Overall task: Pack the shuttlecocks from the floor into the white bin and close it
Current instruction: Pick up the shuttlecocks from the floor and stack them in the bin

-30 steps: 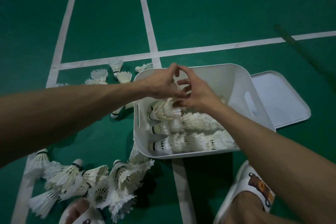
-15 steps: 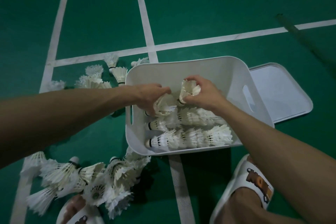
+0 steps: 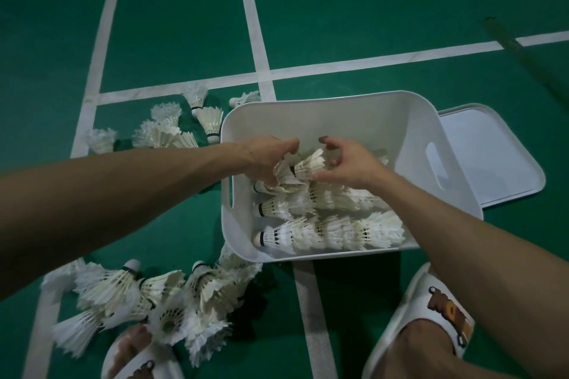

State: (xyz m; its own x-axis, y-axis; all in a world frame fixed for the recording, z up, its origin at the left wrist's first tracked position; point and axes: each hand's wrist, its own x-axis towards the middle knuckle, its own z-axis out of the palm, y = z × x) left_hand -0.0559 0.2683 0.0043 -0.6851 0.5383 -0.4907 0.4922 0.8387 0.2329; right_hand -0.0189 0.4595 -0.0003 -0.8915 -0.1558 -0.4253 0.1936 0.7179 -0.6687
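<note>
Crouches over the white bin (image 3: 308,114) on a green court floor (image 3: 369,9), with both bare forearms reaching in from the near side.

Grips, with the left hand (image 3: 271,157), the feathers of a short nested stack of shuttlecocks (image 3: 303,168) lying farthest from the camera among the bin's load, with fingers curled down over the skirts. Cups the right hand (image 3: 351,166) round the open feathered end of the same stack, with fingers hooked and spread, not closed on it, and with the thumb just touching the feathers below.

Shows two long rows of nested shuttlecocks (image 3: 332,232) laid side by side on the bin's bottom nearer the camera, with corks pointing toward the left wall.

Stands open, with the white lid (image 3: 492,157) flat on the floor just beside the bin's right wall and partly hidden behind it.

Shows a loose heap of shuttlecocks (image 3: 172,301) on the floor at the bin's near left corner, reaching as far as the left slipper (image 3: 144,368), and a smaller scatter of shuttlecocks (image 3: 172,129) beyond the left forearm, near the bin's far left corner.

Wears white slippers with an orange-brown print, with the right slipper (image 3: 443,308) near a white court line (image 3: 309,301) running under the bin.
</note>
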